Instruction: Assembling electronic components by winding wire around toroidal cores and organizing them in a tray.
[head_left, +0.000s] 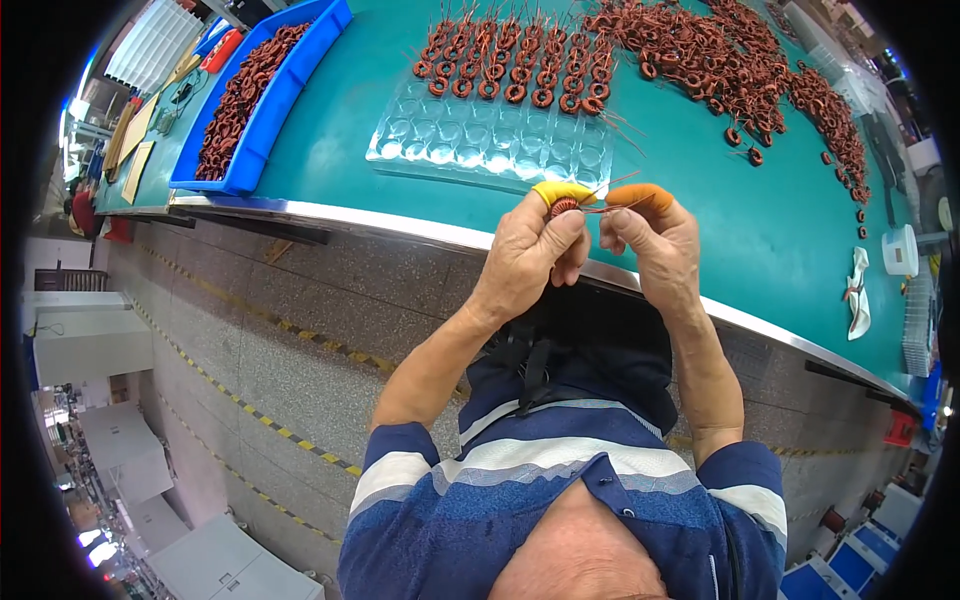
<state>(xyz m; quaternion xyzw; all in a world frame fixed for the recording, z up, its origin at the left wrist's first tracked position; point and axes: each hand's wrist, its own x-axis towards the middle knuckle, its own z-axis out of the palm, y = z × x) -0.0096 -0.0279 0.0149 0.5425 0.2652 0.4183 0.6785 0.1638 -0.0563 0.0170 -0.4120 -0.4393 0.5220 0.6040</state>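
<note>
Between thumb and forefinger my left hand [523, 250] pinches a copper-wound toroid coil [564, 207], a small ring wrapped in reddish wire. A yellow finger cot [562, 191] covers that forefinger. My right hand [660, 247], with an orange finger cot [640, 196] on its forefinger, pinches the coil's thin wire leads [598, 209] to the right of the ring. Both hands are over the table's front edge. Just beyond them lies a clear plastic tray [385, 150] with round pockets; its far rows hold wound coils [515, 93] with leads sticking up, while the near rows show bare pockets.
A large heap of coils [690, 55] spreads over the green table [330, 150] at the far right. On the left stands a blue bin [262, 150] holding many reddish rings [240, 110]. A white tub [899, 250] and a white cloth [858, 295] are at the right.
</note>
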